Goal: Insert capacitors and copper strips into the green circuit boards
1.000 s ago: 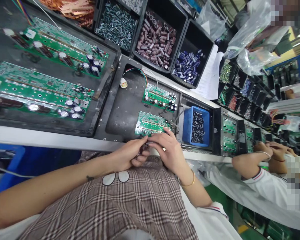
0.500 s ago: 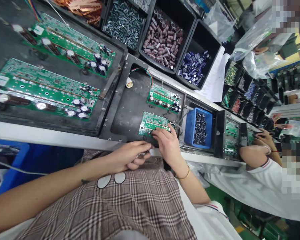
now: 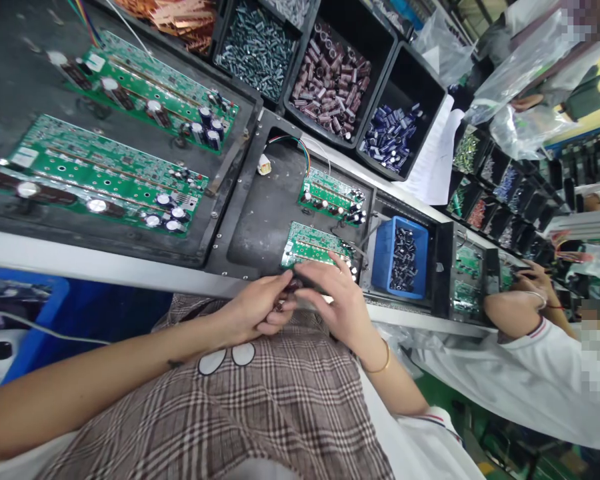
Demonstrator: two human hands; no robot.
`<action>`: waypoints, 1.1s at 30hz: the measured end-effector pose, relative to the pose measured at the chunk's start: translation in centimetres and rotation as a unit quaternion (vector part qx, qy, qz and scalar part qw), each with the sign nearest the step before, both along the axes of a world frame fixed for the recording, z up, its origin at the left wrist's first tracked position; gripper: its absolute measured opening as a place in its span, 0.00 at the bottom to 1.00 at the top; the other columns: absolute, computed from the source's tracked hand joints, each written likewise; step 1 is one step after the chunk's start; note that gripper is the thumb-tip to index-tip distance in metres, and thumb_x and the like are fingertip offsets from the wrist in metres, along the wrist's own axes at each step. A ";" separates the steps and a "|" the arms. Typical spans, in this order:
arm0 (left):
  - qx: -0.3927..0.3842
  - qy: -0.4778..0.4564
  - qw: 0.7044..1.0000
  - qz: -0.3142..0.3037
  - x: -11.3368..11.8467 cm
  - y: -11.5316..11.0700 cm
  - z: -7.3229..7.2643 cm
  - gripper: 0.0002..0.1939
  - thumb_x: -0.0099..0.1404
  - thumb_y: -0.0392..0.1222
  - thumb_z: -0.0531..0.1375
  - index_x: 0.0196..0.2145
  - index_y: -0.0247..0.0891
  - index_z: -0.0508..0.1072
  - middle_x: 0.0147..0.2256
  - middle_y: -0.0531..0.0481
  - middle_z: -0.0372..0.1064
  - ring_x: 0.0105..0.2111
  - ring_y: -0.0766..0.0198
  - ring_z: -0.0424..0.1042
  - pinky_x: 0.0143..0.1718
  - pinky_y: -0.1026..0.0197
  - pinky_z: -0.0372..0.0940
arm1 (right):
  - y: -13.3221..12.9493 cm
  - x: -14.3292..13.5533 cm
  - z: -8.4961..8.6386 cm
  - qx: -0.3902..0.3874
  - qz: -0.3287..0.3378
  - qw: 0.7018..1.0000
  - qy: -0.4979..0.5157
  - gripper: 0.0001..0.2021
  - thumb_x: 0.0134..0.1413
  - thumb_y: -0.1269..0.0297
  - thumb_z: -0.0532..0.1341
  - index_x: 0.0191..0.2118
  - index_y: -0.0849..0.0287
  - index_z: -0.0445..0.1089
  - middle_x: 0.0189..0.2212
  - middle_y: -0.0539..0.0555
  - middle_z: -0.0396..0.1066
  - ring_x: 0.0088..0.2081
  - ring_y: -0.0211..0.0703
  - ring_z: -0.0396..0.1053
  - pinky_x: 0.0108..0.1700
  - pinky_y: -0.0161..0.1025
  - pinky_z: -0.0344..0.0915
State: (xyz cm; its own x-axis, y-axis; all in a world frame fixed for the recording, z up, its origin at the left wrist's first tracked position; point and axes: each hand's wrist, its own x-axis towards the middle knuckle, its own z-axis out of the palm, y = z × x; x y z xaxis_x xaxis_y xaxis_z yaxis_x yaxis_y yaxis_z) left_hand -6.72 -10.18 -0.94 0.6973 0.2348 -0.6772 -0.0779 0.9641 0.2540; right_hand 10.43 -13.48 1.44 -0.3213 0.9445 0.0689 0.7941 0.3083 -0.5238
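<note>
Left fingers [image 3: 280, 317] pinching components [image 3: 293, 287], right fingers [image 3: 323, 272] unclear, black tray [image 3: 260, 220], white bench [image 3: 105, 268], green floor [image 3: 431, 385]

The left hand [image 3: 263, 307] curls over shiny, dark brown cylindrical parts [image 3: 280, 306], hiding most of them, so their number cannot be told. Whether the right hand [image 3: 343, 303] touches them is unclear; it covers part of the lower edge of a small rectangular green circuit board [image 3: 305, 243]. The picture's top edge cuts off a heap of flat copper-coloured strips [image 3: 185, 23], and its left edge a blue plastic crate [image 3: 54, 305]. At right, a co-worker's hands [image 3: 537, 280] are partly hidden, and what they hold is too small to tell.
</note>
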 end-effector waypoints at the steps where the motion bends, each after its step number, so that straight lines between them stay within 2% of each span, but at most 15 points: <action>1: 0.007 -0.005 1.000 -0.005 0.0 -0.1 -0.1 0.18 0.72 0.52 0.46 0.30 0.36 0.60 0.21 0.57 0.53 0.13 0.78 0.43 0.11 0.76 0.37 | 0.0 -0.3 0.4 -0.010 0.011 1.000 0.003 0.11 0.63 0.64 0.57 0.50 0.53 0.68 0.45 0.51 0.75 0.50 0.39 0.71 0.66 0.51 0.51; 3: 0.006 -0.018 1.000 -0.013 0.0 -0.2 -0.4 0.20 0.71 0.54 0.47 0.29 0.37 0.59 0.21 0.57 0.53 0.13 0.78 0.41 0.12 0.75 0.36 | 0.2 -0.7 0.4 -0.014 0.001 1.000 -0.015 0.09 0.64 0.65 0.55 0.47 0.53 0.69 0.43 0.50 0.76 0.48 0.40 0.71 0.66 0.53 0.49; 5: -0.005 -0.023 0.999 -0.031 -0.1 -0.2 -0.5 0.19 0.69 0.55 0.49 0.31 0.37 0.60 0.21 0.57 0.53 0.13 0.78 0.41 0.13 0.75 0.35 | 0.7 -1.0 -0.3 -0.003 -0.035 0.998 -0.050 0.09 0.65 0.66 0.53 0.45 0.54 0.70 0.43 0.51 0.75 0.48 0.41 0.71 0.66 0.55 0.46; 8: 0.012 -0.020 0.995 -0.101 -0.1 -0.2 -0.3 0.14 0.66 0.52 0.54 0.35 0.38 0.61 0.22 0.58 0.53 0.14 0.77 0.43 0.14 0.74 0.35 | 1.7 -1.3 -1.9 0.003 -0.052 0.994 -0.097 0.09 0.65 0.66 0.53 0.45 0.55 0.70 0.42 0.52 0.75 0.46 0.42 0.71 0.66 0.55 0.45; 12: 0.108 -0.016 0.976 -0.190 -0.4 0.0 0.4 0.11 0.65 0.49 0.54 0.37 0.39 0.63 0.23 0.57 0.55 0.15 0.75 0.43 0.16 0.71 0.37 | 2.4 -1.6 -2.8 0.009 -0.051 0.992 -0.118 0.09 0.65 0.66 0.53 0.44 0.56 0.70 0.39 0.52 0.76 0.43 0.41 0.72 0.65 0.53 0.48; 14: 0.216 -0.018 0.952 -0.215 -0.8 0.1 0.8 0.12 0.66 0.50 0.52 0.37 0.39 0.67 0.23 0.56 0.57 0.16 0.72 0.49 0.17 0.69 0.44 | 2.4 -1.6 -2.7 0.014 -0.047 0.991 -0.124 0.09 0.65 0.65 0.53 0.43 0.56 0.70 0.39 0.51 0.76 0.42 0.41 0.72 0.65 0.53 0.48; 16: 0.376 -0.002 0.900 -0.218 -1.2 0.2 1.4 0.13 0.68 0.48 0.51 0.35 0.38 0.70 0.25 0.53 0.63 0.22 0.68 0.58 0.24 0.67 0.52 | 2.3 -1.6 -2.6 0.018 -0.038 0.991 -0.129 0.08 0.65 0.65 0.53 0.43 0.56 0.69 0.39 0.51 0.76 0.41 0.41 0.72 0.65 0.53 0.47; 18: 0.523 0.035 0.827 -0.204 -1.7 0.2 1.9 0.14 0.70 0.46 0.50 0.32 0.38 0.70 0.29 0.51 0.68 0.28 0.65 0.63 0.30 0.65 0.54 | 2.2 -1.6 -2.7 0.023 -0.034 0.990 -0.132 0.08 0.65 0.65 0.53 0.44 0.56 0.69 0.39 0.51 0.76 0.41 0.40 0.73 0.66 0.53 0.46; 20: 0.611 0.071 0.764 -0.197 -2.2 0.2 2.3 0.15 0.71 0.45 0.48 0.32 0.38 0.70 0.30 0.50 0.69 0.29 0.64 0.65 0.32 0.64 0.53 | 2.2 -1.7 -2.7 0.031 -0.036 0.990 -0.133 0.08 0.66 0.65 0.53 0.44 0.57 0.69 0.38 0.51 0.76 0.41 0.40 0.73 0.66 0.53 0.45; 23: 0.687 0.126 0.691 -0.187 -2.9 0.5 2.6 0.16 0.73 0.45 0.47 0.34 0.38 0.70 0.31 0.49 0.70 0.30 0.64 0.67 0.33 0.63 0.54 | 2.2 -1.9 -2.9 0.043 -0.036 0.989 -0.136 0.08 0.66 0.66 0.53 0.44 0.57 0.69 0.37 0.51 0.76 0.40 0.40 0.73 0.66 0.54 0.46; 27: 0.758 0.246 0.584 -0.157 -3.8 1.9 2.9 0.16 0.73 0.43 0.45 0.41 0.37 0.71 0.38 0.46 0.72 0.39 0.61 0.69 0.42 0.62 0.57 | 2.1 -1.9 -2.9 0.048 -0.017 0.986 -0.156 0.09 0.66 0.68 0.51 0.43 0.57 0.68 0.35 0.51 0.75 0.38 0.40 0.72 0.66 0.56 0.47; 29: 0.781 0.327 0.511 -0.150 -4.0 3.2 3.1 0.16 0.73 0.43 0.45 0.43 0.36 0.71 0.39 0.44 0.71 0.41 0.58 0.68 0.44 0.59 0.58 | 2.1 -1.9 -2.9 0.064 -0.001 0.983 -0.170 0.10 0.65 0.70 0.51 0.41 0.57 0.69 0.34 0.51 0.74 0.37 0.40 0.71 0.66 0.56 0.48; 33: 0.809 0.453 0.337 -0.162 -3.7 6.2 3.3 0.17 0.70 0.42 0.50 0.48 0.31 0.71 0.40 0.37 0.66 0.41 0.51 0.64 0.42 0.54 0.59 | 2.3 -2.3 -3.0 0.119 0.071 0.972 -0.192 0.10 0.64 0.72 0.51 0.39 0.57 0.70 0.34 0.52 0.73 0.41 0.42 0.70 0.66 0.57 0.48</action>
State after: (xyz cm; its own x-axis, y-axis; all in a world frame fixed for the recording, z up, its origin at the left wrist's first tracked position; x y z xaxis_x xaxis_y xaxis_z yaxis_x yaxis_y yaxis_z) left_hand -10.47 -3.96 2.32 0.5425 0.8191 0.1864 0.7815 -0.5735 0.2455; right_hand 8.15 -11.14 -1.52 -0.4918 0.8609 0.1306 0.8576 0.5048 -0.0982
